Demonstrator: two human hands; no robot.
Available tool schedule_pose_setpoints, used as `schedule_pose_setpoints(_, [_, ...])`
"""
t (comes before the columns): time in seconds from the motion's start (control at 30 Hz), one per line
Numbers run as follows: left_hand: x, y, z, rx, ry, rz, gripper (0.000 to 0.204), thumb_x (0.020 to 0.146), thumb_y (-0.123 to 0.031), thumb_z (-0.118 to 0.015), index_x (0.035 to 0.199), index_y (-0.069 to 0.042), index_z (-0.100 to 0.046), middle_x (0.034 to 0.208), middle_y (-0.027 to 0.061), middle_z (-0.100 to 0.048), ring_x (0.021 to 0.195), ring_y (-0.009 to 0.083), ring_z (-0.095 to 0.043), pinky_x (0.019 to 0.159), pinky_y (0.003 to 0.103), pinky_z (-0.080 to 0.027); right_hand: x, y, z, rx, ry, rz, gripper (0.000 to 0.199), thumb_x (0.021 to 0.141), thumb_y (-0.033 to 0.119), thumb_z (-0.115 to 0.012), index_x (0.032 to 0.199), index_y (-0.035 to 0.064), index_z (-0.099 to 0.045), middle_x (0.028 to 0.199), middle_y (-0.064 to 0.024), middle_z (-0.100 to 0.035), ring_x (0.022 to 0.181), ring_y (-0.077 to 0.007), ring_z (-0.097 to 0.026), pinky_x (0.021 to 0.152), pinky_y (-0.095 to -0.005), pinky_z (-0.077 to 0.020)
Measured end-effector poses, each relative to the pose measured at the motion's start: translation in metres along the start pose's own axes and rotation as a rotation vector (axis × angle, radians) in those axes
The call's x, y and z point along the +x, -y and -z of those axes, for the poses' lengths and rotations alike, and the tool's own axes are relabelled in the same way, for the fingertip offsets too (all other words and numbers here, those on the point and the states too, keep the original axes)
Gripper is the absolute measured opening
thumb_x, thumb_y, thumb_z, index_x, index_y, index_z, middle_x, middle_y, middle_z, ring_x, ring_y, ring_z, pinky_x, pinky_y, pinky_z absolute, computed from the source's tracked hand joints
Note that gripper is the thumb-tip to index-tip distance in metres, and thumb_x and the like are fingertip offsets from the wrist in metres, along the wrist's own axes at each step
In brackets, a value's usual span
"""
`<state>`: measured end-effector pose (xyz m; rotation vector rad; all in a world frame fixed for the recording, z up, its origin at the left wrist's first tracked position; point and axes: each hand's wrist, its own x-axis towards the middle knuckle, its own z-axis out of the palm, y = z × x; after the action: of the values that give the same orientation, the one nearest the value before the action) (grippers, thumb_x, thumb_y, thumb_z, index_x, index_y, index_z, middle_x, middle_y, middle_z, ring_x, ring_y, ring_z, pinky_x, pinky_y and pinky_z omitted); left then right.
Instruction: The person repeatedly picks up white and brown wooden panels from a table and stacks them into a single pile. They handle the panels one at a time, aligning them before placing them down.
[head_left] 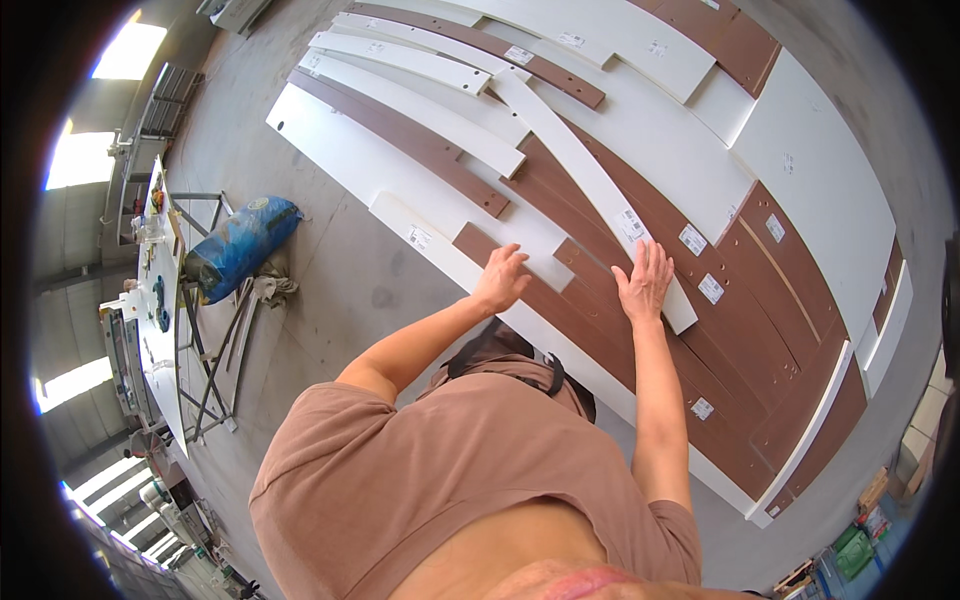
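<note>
Panel strip, white and narrow, lies aslant across the stacked brown boards; long axis runs from far left to near right, near end beside the right hand. Right hand is the nearer one: palm down, fingers extended and slightly spread over the strip near that end, no grip around it; actual contact pressure can't be told. Left hand is well off to the strip's left, fingers loosely bent, nothing held, over a brown strip; touching or hovering, can't tell.
</note>
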<state>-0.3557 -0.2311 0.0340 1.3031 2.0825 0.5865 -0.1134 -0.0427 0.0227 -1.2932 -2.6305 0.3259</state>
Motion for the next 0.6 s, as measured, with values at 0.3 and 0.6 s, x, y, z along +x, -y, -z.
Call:
schedule_pose_setpoints(0.3, [-0.03,0.045,0.03,-0.067,-0.164,0.165,0.043,0.086,-0.019,-0.071,0.124,-0.001,-0.061,0.14,0.0211,-0.051,0.13,0.0389,-0.047,0.11,0.045,-0.039,0.045,0.089,-0.028,0.173,-0.044,0.259,0.057,0.083,0.024,-0.075,0.13,0.001,-0.054,0.135,-0.0166,-0.053,0.132,-0.0339,-0.044,0.111,-0.048,-0.0342])
schedule_pose_setpoints(0.6, [0.017,0.117,0.107,-0.245,-0.25,0.309,0.045,0.087,-0.02,-0.071,0.126,0.0,-0.061,0.132,0.0197,-0.059,0.12,0.0306,-0.06,0.095,0.039,-0.052,0.099,0.218,-0.084,0.195,0.134,0.436,0.056,0.08,0.021,-0.077,0.127,0.0037,-0.054,0.121,-0.0107,-0.058,0.118,-0.0275,-0.055,0.095,-0.0393,-0.0489])
